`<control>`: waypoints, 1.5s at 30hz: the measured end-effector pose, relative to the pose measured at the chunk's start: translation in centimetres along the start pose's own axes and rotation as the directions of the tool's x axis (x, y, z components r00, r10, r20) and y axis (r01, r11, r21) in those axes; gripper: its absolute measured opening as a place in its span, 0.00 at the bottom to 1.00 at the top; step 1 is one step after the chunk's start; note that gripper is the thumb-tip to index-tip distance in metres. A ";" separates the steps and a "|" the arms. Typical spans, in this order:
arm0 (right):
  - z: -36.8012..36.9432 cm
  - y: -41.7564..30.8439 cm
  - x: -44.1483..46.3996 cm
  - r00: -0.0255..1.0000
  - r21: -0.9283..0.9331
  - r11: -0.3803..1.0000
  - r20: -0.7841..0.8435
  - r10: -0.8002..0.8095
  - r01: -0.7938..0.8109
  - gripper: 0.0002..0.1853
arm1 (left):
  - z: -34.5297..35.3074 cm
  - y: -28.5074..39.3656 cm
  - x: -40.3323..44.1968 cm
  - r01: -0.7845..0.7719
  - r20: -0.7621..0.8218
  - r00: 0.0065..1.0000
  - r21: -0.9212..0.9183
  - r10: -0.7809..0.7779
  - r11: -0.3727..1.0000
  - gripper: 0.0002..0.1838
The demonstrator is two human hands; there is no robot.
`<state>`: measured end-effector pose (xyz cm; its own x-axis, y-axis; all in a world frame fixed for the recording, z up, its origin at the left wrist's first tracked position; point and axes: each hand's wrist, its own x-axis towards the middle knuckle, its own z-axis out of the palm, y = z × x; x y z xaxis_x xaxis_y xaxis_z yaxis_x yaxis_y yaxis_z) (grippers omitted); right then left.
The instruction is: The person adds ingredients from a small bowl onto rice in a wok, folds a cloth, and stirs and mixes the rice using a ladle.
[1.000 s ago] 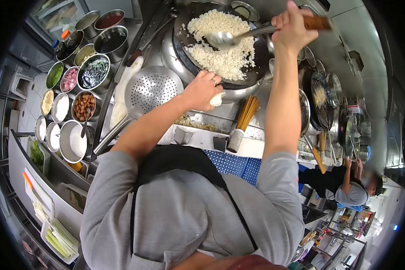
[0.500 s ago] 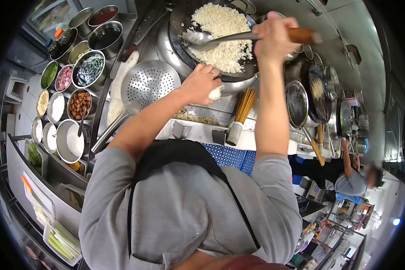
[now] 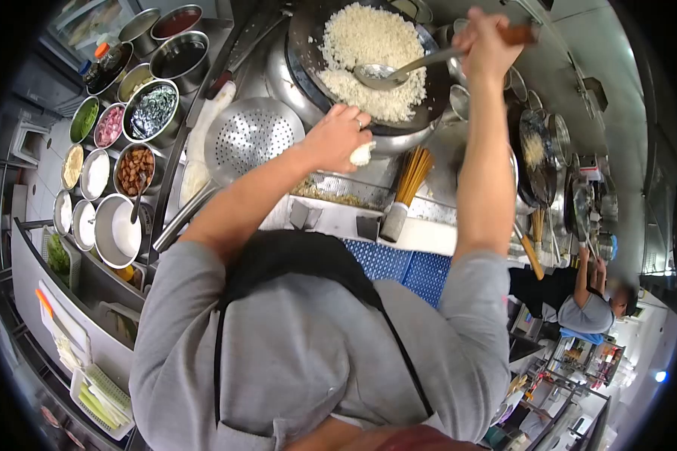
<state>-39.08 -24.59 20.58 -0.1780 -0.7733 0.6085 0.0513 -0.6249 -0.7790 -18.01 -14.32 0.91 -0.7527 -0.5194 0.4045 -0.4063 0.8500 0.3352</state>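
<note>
White rice (image 3: 372, 37) lies spread in a big dark wok (image 3: 307, 34) at the top of the head view. My right hand (image 3: 489, 46) is closed round the wooden handle of a steel ladle (image 3: 421, 64), whose bowl rests at the rice. At the near rim of the wok, my left hand (image 3: 340, 137) grips a folded white cloth (image 3: 362, 154); its fingertips are partly hidden against the rim. A perforated strainer (image 3: 253, 139) sits left of the wok, close to my left forearm. Just right of that hand stands a bamboo brush (image 3: 412, 180).
Metal tubs of ingredients fill the left side, among them a tub of browned cubes (image 3: 135, 169) and a foil-like tub (image 3: 154, 113). Another wok (image 3: 534, 150) is on the right. Farther right, a co-worker (image 3: 587, 308) stands at the stove line.
My right hand has moved right and up, bringing the ladle's bowl from the left side of the rice to its middle. My left hand has stayed at the rim.
</note>
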 end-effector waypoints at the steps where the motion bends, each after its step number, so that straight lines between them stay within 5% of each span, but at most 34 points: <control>1: 2.9 -3.3 -0.2 0.990 -0.139 0.990 -0.134 -0.048 0.029 0.15 | 0.1 0.3 -0.3 -0.008 -0.008 1.000 0.016 0.008 1.000 0.25; 3: 4.4 -8.7 -0.5 0.992 0.016 0.999 -0.119 0.029 -0.028 0.15 | -0.4 -0.5 0.6 -0.025 -0.055 0.998 0.072 0.029 0.997 0.24; 5: 4.0 -11.7 -3.0 0.996 0.091 0.993 0.029 -0.078 0.075 0.14 | -0.1 -0.5 0.8 0.009 -0.050 0.999 0.052 -0.006 0.999 0.24; 6: 3.8 -10.4 -4.1 0.997 0.117 0.990 -0.026 -0.075 0.078 0.15 | 0.0 -0.5 0.9 0.029 -0.032 0.999 0.035 -0.028 0.999 0.24; 7: 5.5 -6.9 -5.3 0.958 -0.090 0.992 -0.266 -0.105 0.084 0.17 | 0.2 -0.2 0.7 0.045 -0.008 0.999 0.015 -0.045 0.999 0.25; 9: 1.6 0.1 -5.1 0.976 0.065 0.993 -0.205 -0.080 0.095 0.14 | -0.1 0.1 0.5 0.009 -0.063 0.998 -0.022 -0.011 1.000 0.26; 11: 0.0 -0.8 -1.2 0.996 -0.043 0.998 -0.078 -0.042 0.039 0.11 | -0.1 0.7 -0.7 -0.019 -0.175 0.985 -0.121 -0.003 0.992 0.27; 13: 3.6 -7.6 -0.4 0.931 -0.258 0.963 -0.364 -0.028 -0.072 0.19 | -0.2 1.1 -2.0 -0.094 -0.333 0.943 -0.267 0.000 0.959 0.30; 14: 2.2 -9.7 -0.2 0.966 -0.151 0.989 -0.257 -0.037 -0.002 0.18 | -0.3 1.9 -3.1 0.052 -0.280 0.943 -0.407 -0.179 0.912 0.31; 15: 1.5 -12.0 -1.1 0.984 -0.042 0.998 -0.170 -0.048 0.041 0.18 | -0.4 2.7 -3.9 0.283 -0.121 0.870 -0.673 -0.479 0.684 0.24; 17: 0.3 -13.1 -3.6 0.970 -0.080 0.988 -0.193 -0.147 0.134 0.17 | 2.1 1.7 -2.6 0.271 0.019 0.532 -0.951 -0.846 0.149 0.21; 18: -0.4 -8.9 -3.8 0.928 -0.127 0.986 -0.342 -0.144 0.106 0.16 | 0.7 1.1 -1.3 0.209 0.295 0.467 -0.953 -0.834 -0.220 0.21; 19: -1.7 -3.2 -3.9 0.861 -0.171 0.983 -0.486 -0.148 0.073 0.15 | 0.0 0.1 0.0 0.198 0.427 0.442 -0.904 -0.789 -0.378 0.23; 20: -3.0 0.4 -4.1 0.900 -0.101 0.972 -0.368 -0.233 0.211 0.14 | 0.4 -0.8 0.9 0.240 0.464 0.457 -0.886 -0.759 -0.397 0.24; 23: -3.0 -2.7 0.7 0.968 -0.037 0.999 -0.249 -0.013 0.004 0.14 | 1.3 -2.7 1.8 0.355 0.603 0.451 -0.798 -0.658 -0.487 0.23; 25: -2.8 -6.6 2.2 0.923 -0.043 0.999 -0.382 -0.047 0.033 0.14 | 0.7 -2.6 2.4 0.370 0.652 0.426 -0.758 -0.627 -0.537 0.19; 27: -5.0 -7.0 0.9 0.958 0.079 0.985 -0.255 -0.130 0.155 0.10 | 1.0 -3.1 2.7 0.334 0.703 0.424 -0.708 -0.571 -0.622 0.15; 29: -4.1 0.4 -1.5 0.786 -0.101 0.975 -0.577 -0.220 0.199 0.11 | 2.0 -3.9 4.8 0.256 0.652 0.303 -0.758 -0.695 -0.599 0.13; 31: -3.4 3.6 -2.2 0.774 -0.059 0.980 -0.606 -0.186 0.190 0.13 | 2.1 -5.0 6.3 0.260 0.650 0.316 -0.760 -0.692 -0.596 0.09; 34: -0.5 -2.5 1.7 0.963 -0.118 0.993 -0.269 -0.002 -0.030 0.09 | 1.4 -2.7 5.1 0.258 0.602 0.265 -0.797 -0.753 -0.546 0.05; 35: -1.5 -4.6 4.6 0.949 -0.106 0.972 -0.263 0.177 -0.210 0.09 | -0.8 -1.2 5.7 0.238 0.627 0.292 -0.779 -0.722 -0.580 0.04; 36: 6.2 -12.7 1.9 0.877 -0.164 0.956 -0.457 0.145 -0.243 0.07 | -3.3 1.3 5.3 0.224 0.653 0.315 -0.756 -0.689 -0.614 0.04; 38: 3.9 -17.1 3.2 0.978 -0.058 0.996 -0.202 0.056 -0.069 0.11 | -7.1 4.1 4.6 0.216 0.693 0.347 -0.715 -0.633 -0.665 0.04; 39: 4.8 -19.7 2.2 0.983 -0.155 0.988 -0.185 -0.020 -0.009 0.14 | -8.7 4.7 4.5 0.222 0.697 0.367 -0.709 -0.616 -0.670 0.04; 41: 3.8 -15.3 1.1 0.939 0.212 0.975 -0.313 0.139 -0.073 0.13 | -7.6 3.6 3.4 0.249 0.695 0.438 -0.703 -0.570 -0.666 0.03; 43: 4.7 -5.6 0.0 0.843 -0.215 0.976 -0.533 -0.079 -0.044 0.07 | -2.0 2.3 0.6 0.240 0.598 0.446 -0.797 -0.666 -0.554 0.06; 45: 4.8 -6.5 1.5 0.885 -0.186 0.982 -0.450 -0.120 0.039 0.07 | 0.4 4.0 -2.7 0.050 0.520 0.460 -0.824 -0.719 -0.564 0.09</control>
<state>-35.01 -22.22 27.23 -0.6057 -0.5612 0.5640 -0.1389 -0.6234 -0.7695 -17.84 -9.47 0.87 -0.3235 -0.8047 -0.4978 0.6181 -0.5781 0.5328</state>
